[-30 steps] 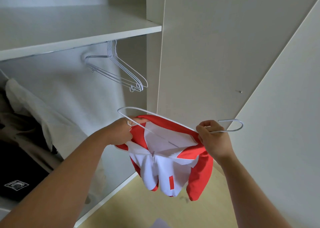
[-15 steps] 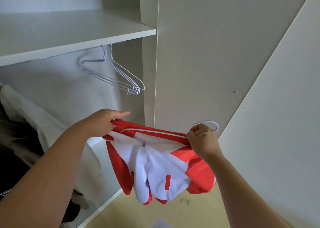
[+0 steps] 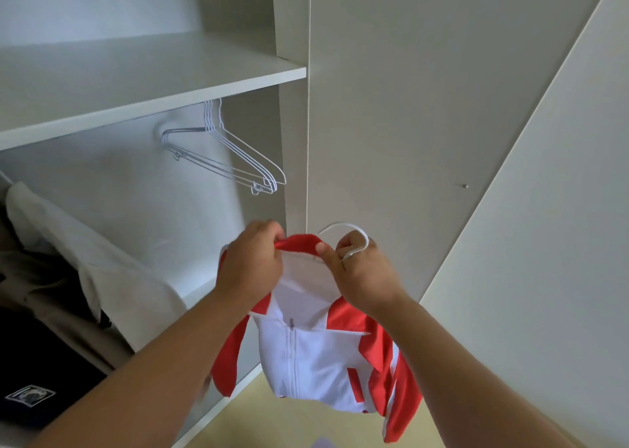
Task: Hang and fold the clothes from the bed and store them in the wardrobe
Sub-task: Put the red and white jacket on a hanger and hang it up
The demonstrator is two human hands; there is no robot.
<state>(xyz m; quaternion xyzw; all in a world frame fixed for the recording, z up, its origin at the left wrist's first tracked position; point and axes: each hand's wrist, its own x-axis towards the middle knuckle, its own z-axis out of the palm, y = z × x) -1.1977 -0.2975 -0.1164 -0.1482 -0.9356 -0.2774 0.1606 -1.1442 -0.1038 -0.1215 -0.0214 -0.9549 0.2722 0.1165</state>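
Red-and-white jacket (image 3: 316, 355) now covers the hanger (image 3: 343, 224), only its hook showing, left hand (image 3: 250, 267) pinching the collar, right hand (image 3: 360, 274) gripping the hook: probably ready for the wardrobe (image 3: 292, 141).

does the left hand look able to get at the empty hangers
Probably not yet: the left hand grips the jacket collar, while the right hand holds its hanger. The way up to the empty hangers looks free, once it lets go.

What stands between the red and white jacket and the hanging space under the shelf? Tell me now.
Nothing visible. The jacket, on its hanger, has open air up to the empty hangers; the hung clothes sit further left, out of the way.
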